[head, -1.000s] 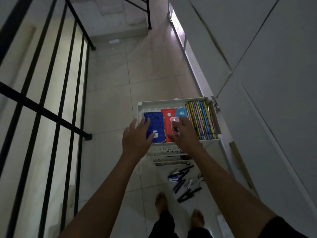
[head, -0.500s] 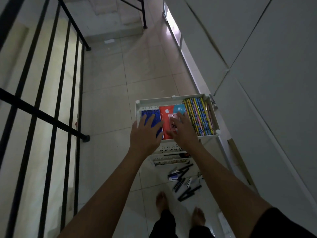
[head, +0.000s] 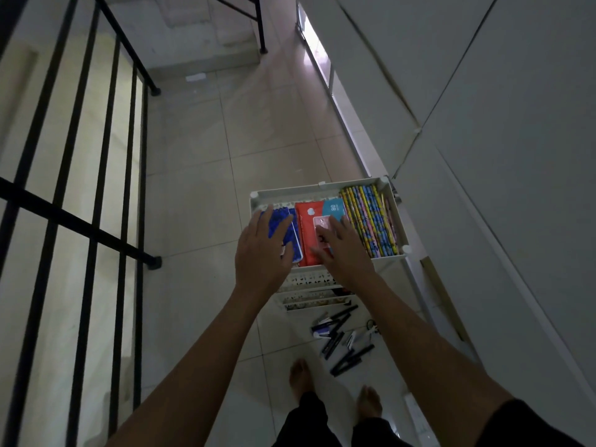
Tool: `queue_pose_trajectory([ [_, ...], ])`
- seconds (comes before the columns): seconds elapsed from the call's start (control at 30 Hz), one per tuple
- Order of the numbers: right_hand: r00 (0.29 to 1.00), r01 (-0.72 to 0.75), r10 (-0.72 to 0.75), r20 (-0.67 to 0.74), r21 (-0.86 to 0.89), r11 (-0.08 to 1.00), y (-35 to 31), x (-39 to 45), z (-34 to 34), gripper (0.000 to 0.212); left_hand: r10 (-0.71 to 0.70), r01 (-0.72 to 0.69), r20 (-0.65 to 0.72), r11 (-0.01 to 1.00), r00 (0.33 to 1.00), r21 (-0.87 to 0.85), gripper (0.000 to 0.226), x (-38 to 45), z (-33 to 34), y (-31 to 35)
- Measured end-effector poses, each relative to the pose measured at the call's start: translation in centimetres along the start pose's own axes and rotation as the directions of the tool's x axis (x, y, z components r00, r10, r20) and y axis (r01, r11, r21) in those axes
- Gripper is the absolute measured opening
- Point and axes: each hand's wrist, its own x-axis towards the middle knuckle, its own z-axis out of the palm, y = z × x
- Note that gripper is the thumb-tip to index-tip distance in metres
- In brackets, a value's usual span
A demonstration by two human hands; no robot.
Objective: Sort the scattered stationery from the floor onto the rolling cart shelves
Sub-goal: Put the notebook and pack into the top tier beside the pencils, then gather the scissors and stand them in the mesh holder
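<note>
The white rolling cart point(head: 317, 190) stands against the right wall. Its top shelf holds a blue notebook point(head: 285, 219), a red notebook point(head: 306, 233), a light blue pack point(head: 335, 207), a small pink card point(head: 322, 222) and a row of colourful pencils point(head: 371, 221). My left hand point(head: 261, 253) lies flat on the blue notebook, fingers spread, thumb at its right edge. On the pink card and red notebook my right hand point(head: 343, 250) rests flat, fingers apart. Several black pens and markers point(head: 342, 340) lie scattered on the floor below the cart.
A black metal railing point(head: 96, 233) runs along the left. White cabinet doors point(head: 483, 156) line the right wall, close to the cart. My bare feet point(head: 300, 372) stand on the tiled floor just before the pens. Two lower cart shelves point(head: 309, 296) stick out under my hands.
My left hand has moved forward from in front of the cart onto the blue notebook. My right hand has stayed on the pink card.
</note>
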Motion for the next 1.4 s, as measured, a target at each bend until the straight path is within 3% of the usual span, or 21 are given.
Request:
queue_pose_trajectory([
  [0.17, 0.998, 0.031, -0.030, -0.060, 0.018, 0.999, -0.2, -0.5, 0.0, 0.051, -0.197, 0.200, 0.033, 0.968, 0.980, -0.149, 0.070, -1.6, 0.6, 0.4],
  [0.33, 0.988, 0.054, -0.058, -0.144, -0.029, 0.998, -0.2, -2.0, 0.5, 0.040, -0.162, 0.156, -0.027, 0.977, 0.986, -0.148, 0.063, -3.4, 1.2, 0.6],
  [0.53, 0.982, 0.053, -0.064, -0.179, -0.065, 0.997, 0.2, -3.9, 0.6, 0.046, -0.044, 0.039, -0.085, 0.997, 0.995, -0.061, 0.054, -5.8, 1.3, 1.8],
  [0.7, 0.974, 0.109, -0.130, -0.188, -0.115, 0.987, 1.4, -6.2, 0.1, 0.044, -0.068, 0.058, -0.144, 0.996, 0.987, -0.072, 0.054, -8.2, 1.7, 3.7],
  [0.93, 0.973, 0.194, -0.209, -0.097, -0.148, 0.970, 4.0, -9.1, 0.3, 0.052, -0.221, 0.219, -0.161, 0.975, 0.962, -0.028, 0.050, -12.5, 2.0, 8.3],
  [1.2, 0.939, 0.277, -0.304, -0.159, -0.172, 0.945, 6.5, -11.5, 0.4, 0.054, -0.225, 0.225, 0.016, 0.974, 0.974, -0.024, 0.051, -16.5, 6.1, 10.9],
  [1.3, 0.960, 0.224, -0.249, -0.125, -0.183, 0.957, 7.5, -13.4, 1.7, 0.057, -0.270, 0.279, 0.184, 0.960, 0.945, -0.022, 0.059, -18.0, 7.4, 10.7],
  [1.4, 0.987, 0.139, -0.146, -0.062, -0.099, 0.985, 8.8, -15.3, 3.7, 0.056, -0.286, 0.328, 0.406, 0.944, 0.868, -0.036, 0.065, -19.4, 9.3, 9.9],
])
